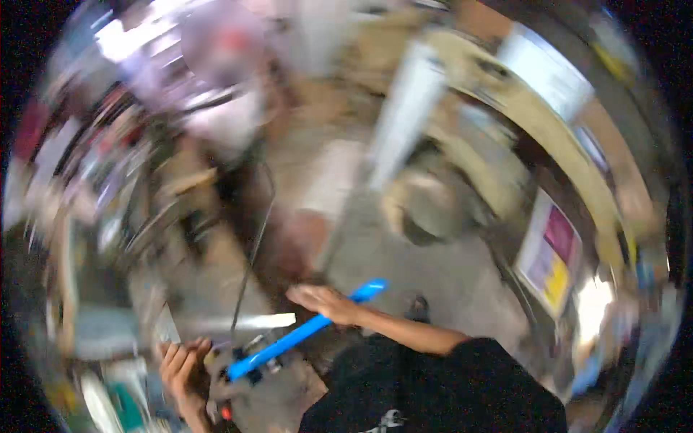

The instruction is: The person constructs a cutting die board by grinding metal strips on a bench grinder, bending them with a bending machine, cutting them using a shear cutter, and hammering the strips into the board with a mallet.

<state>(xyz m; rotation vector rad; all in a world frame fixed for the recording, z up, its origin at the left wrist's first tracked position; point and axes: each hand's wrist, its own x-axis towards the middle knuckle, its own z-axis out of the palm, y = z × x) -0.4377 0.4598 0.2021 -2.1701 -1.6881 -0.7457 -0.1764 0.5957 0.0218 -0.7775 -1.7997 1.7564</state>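
A long bright blue bar point(286, 342) slants from low left up to the right in front of my body. My right hand point(328, 304) lies across its upper part, with the fingers stretched out to the left past the bar. Left of the bar's lower end is my left hand point(183, 366), its fingers curled; what is under them is hidden. A pale flat strip point(267, 321) lies between the two hands. Small dark and metallic parts around the bar's lower end are too blurred to name.
Most surroundings are smeared by motion. Cluttered benches stand left. A round drum-like object point(433, 206) stands on the grey floor point(462, 278) ahead, near a tall white panel point(408, 108). A curved tan counter edge point(556, 123) and a purple-yellow poster point(552, 249) are to the right.
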